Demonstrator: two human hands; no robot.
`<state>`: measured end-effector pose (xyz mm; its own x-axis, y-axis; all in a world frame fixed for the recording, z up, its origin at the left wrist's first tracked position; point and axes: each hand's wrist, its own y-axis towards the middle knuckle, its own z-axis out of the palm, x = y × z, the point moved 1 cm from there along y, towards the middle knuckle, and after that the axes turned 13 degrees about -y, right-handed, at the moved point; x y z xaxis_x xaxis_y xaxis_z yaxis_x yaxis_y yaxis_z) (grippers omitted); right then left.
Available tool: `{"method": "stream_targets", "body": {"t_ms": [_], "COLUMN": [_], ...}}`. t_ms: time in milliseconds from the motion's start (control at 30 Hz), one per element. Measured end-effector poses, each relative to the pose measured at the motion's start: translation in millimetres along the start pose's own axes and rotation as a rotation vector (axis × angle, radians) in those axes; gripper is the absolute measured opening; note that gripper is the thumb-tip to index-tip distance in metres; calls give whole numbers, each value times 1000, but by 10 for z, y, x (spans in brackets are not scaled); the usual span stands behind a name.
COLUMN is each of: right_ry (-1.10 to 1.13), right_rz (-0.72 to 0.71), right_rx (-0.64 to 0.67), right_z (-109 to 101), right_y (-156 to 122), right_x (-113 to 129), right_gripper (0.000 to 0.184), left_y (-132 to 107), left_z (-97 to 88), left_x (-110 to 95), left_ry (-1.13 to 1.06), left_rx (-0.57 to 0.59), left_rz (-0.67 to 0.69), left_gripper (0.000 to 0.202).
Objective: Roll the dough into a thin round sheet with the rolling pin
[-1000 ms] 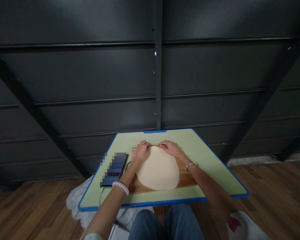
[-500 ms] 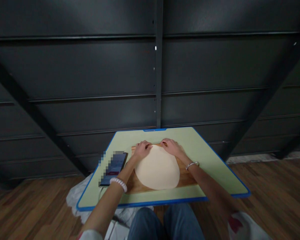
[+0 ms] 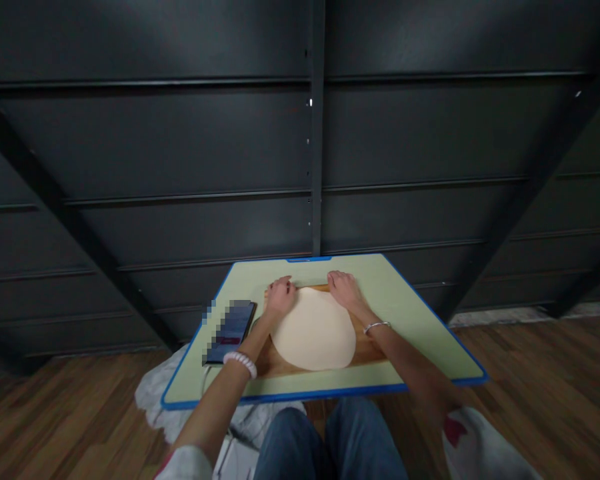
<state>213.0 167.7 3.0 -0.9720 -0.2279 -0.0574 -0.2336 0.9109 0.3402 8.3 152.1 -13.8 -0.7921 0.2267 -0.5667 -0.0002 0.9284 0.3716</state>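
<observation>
A thin, pale round sheet of dough [image 3: 314, 330] lies on a wooden board [image 3: 367, 350] set on a green table with a blue rim [image 3: 415, 320]. My left hand [image 3: 280, 297] rests on the sheet's far left edge, fingers curled down over it. My right hand [image 3: 344, 290] lies on the far right edge, fingers stretched forward and fairly flat. Something narrow and brown shows between the hands at the board's far edge; I cannot make out what it is.
A dark phone [image 3: 231, 331] lies on the table left of the board, its far end blurred out. Dark metal shelving [image 3: 310, 153] rises right behind the table. White cloth [image 3: 153, 393] lies on the wooden floor at the left. My knees [image 3: 330, 447] are under the near edge.
Both hands have slid a little farther away along the dough's far edge and moved slightly apart; the right hand's fingers have flattened. The view has shifted slightly.
</observation>
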Motion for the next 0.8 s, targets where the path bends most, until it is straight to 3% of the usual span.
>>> {"method": "stream_targets", "body": {"t_ms": [200,333,433,633,800], "right_ry": [-15,-7,31,52,45], "right_rz": [94,83,79,-84,-146], "right_rx": [-26,-43,-7,210,173], "right_z": [-47,-83,-107,-140,-218], "right_y": [-177,-473,-751,-1237,-1477], "right_x": [-69,-132,-130,-15,21], "right_gripper": [40,45,51,61,63], "left_y": [-150,-452,-748,-1257,-1468], "left_z": [-157,-307,-350,-314,-371], "left_x": [-11,-131,-226,-313,-295], "left_ry": [7,38,98,145,125], "left_rx": [-31,30,128,339,276], "left_rz": [36,159,179,195,270], "left_gripper": [39,43,45,53,50]}}
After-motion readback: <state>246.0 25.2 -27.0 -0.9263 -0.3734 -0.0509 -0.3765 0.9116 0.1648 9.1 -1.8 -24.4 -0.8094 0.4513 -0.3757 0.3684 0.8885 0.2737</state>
